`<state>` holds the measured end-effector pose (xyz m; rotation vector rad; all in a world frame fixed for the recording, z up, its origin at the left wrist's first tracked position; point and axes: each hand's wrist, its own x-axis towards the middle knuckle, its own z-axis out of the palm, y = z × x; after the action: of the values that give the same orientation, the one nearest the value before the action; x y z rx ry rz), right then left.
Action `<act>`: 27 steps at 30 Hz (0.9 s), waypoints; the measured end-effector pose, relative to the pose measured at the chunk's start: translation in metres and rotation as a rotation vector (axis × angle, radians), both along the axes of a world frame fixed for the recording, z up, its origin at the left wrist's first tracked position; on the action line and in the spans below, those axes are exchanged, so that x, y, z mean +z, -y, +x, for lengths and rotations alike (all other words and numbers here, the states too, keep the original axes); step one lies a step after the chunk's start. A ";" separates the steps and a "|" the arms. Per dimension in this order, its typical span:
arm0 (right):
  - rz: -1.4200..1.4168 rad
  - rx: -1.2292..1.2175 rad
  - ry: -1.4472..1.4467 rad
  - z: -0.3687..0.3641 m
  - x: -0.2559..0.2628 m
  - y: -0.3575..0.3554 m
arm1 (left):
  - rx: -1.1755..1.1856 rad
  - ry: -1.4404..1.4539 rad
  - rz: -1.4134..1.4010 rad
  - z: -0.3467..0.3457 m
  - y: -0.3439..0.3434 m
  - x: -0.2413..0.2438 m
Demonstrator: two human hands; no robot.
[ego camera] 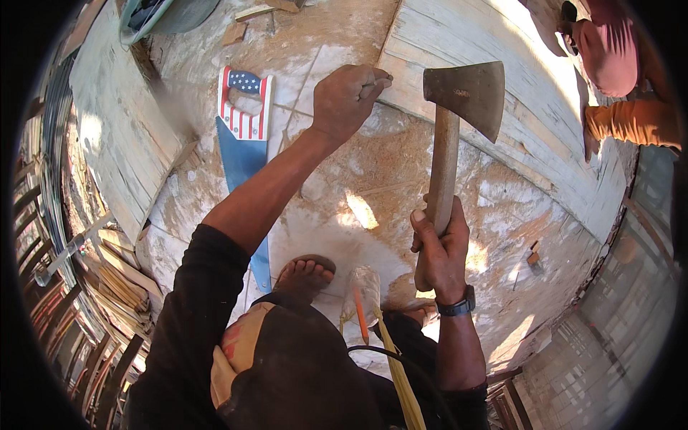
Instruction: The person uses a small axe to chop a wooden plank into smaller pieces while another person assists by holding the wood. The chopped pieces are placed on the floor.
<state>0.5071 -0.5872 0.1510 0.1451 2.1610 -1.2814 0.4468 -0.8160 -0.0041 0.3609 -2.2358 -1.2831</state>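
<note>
My right hand (443, 247) grips the wooden handle of a hatchet (465, 97), its steel head raised upright above the floor and the wooden panel. Near the panel's corner, my left hand (346, 102) is closed, fingertips and thumb pinched together; something small and dark shows at the tips, perhaps a nail, too small to tell. Left of that forearm, a handsaw (242, 161) with a blue blade and a stars-and-stripes handle lies on the floor, partly hidden by my arm. An orange carpenter's pencil (360, 317) is in a clear plastic container (365, 285) hanging at my front.
A large whitewashed wooden panel (537, 145) lies at the upper right, with a person in orange and pink clothing (634, 123) beside it. Another panel (118, 129) stands left, near stacked wood strips (121, 279). A bucket (177, 19) is at the top left.
</note>
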 end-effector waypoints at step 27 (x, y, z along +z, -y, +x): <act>0.094 0.100 0.024 -0.011 0.006 0.021 | -0.060 0.071 0.083 0.019 0.013 0.022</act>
<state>0.4957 -0.6081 0.1568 0.0886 2.1805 -1.1173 0.4662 -0.8294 0.0181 0.3777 -2.2730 -1.4181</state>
